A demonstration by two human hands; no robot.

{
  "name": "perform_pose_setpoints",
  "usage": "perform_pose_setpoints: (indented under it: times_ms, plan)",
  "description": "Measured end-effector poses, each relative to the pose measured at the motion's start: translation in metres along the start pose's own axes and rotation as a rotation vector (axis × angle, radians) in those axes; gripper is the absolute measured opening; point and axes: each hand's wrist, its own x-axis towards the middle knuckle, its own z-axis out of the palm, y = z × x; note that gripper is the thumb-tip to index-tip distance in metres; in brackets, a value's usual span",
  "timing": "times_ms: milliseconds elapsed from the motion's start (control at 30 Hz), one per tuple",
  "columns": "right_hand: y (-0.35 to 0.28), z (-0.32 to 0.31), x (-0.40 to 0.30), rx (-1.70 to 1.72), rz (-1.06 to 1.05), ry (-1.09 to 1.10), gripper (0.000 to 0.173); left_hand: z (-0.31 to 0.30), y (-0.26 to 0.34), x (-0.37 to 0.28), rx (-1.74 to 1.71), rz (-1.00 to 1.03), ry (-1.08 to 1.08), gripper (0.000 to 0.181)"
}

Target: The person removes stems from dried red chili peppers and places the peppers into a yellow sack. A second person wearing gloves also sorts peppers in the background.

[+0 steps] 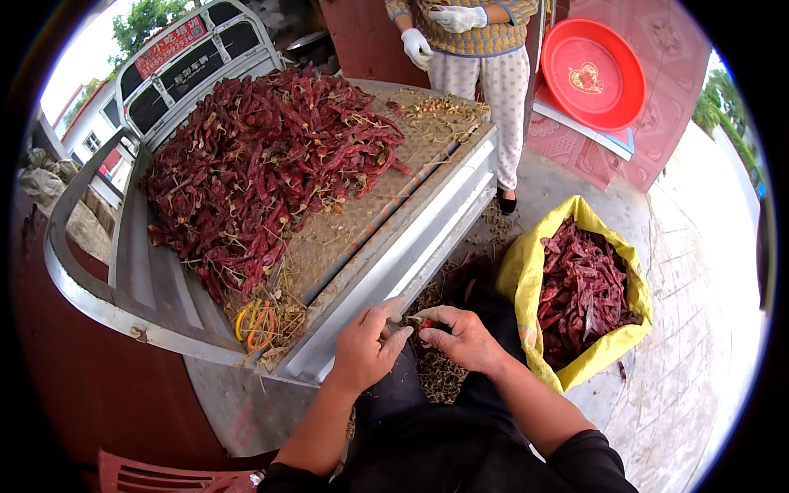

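Observation:
Both my hands are close together over my lap, just off the truck bed's lowered tailgate (400, 246). My right hand (462, 339) pinches a dried red chili pepper (425, 325) whose pale stem points towards my left hand (373, 345). The left thumb and fingers are bent near that stem; whether they touch it is unclear. A large heap of dried red chili peppers with stems (271, 160) covers much of the truck bed. To the right of my hands, a yellow woven sack (521, 277) with a rolled rim holds dried chili peppers (579, 296).
Another person (474, 37) in white gloves stands beyond the tailgate. A red plastic basin (592, 74) leans at the upper right. Chili stems (441, 370) litter the ground between my legs. Yellow and orange loops (256, 323) lie at the bed's near corner. A red plastic chair (172, 477) is lower left.

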Motion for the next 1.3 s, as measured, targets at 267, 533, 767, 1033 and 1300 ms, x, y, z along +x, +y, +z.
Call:
perform_pose_setpoints:
  times_ms: [267,533,767,1033,1300]
  plan:
    - [-0.011,-0.002,0.002,-0.577,-0.303,-0.058,0.026,-0.018,-0.005,0.012,0.371,0.346,-0.256,0.008]
    - [0.029,-0.015,-0.007,0.236,0.179,-0.119,0.031,-0.014,-0.011,0.008,0.301,0.294,0.166,0.009]
    - [0.023,-0.039,-0.026,0.868,0.181,-0.029,0.039,0.005,-0.033,-0.001,0.377,0.161,-0.106,0.018]
    - [0.041,-0.161,-0.095,-0.553,0.117,0.645,0.044,-0.09,-0.106,0.056,0.625,0.043,0.346,0.036]
    - [0.066,-0.137,-0.149,-0.386,0.278,0.495,0.037,-0.145,-0.15,0.134,0.977,-0.338,0.211,0.057]
